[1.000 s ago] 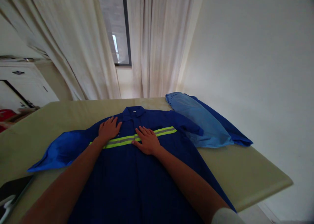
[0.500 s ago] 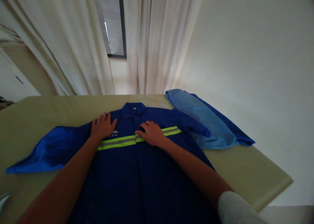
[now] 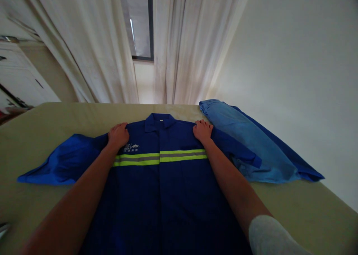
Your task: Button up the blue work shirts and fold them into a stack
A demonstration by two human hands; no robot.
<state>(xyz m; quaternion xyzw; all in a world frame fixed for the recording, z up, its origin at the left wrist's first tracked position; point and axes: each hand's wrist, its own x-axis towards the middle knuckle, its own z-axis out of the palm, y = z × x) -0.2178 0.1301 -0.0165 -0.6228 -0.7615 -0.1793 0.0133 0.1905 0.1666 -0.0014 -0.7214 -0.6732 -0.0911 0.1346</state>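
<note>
A dark blue work jacket (image 3: 140, 195) lies front up, its collar (image 3: 159, 121) at the far end. A yellow-green and grey reflective stripe crosses its chest, with a pale printed logo above it on the left. My left hand (image 3: 118, 135) is closed on the left-side shoulder, fingers curled over the seam. At the opposite shoulder my right hand (image 3: 203, 130) also grips the cloth with bent fingers. The left-side sleeve (image 3: 60, 160) spreads out flat; the other sleeve (image 3: 237, 147) slants to the right. My forearms hide parts of the jacket's sides.
Folded light and dark blue clothing (image 3: 251, 143) lies at the right on the beige table (image 3: 72, 115), partly under the sleeve. A shiny object (image 3: 3, 229) is cut off at the left edge. Curtains (image 3: 192, 46) hang behind the table, and a wall (image 3: 302, 79) rises at the right.
My right hand has moved from the chest stripe out to the right shoulder and closed there. The left hand's spread fingers have curled onto the left shoulder. The view has shifted slightly.
</note>
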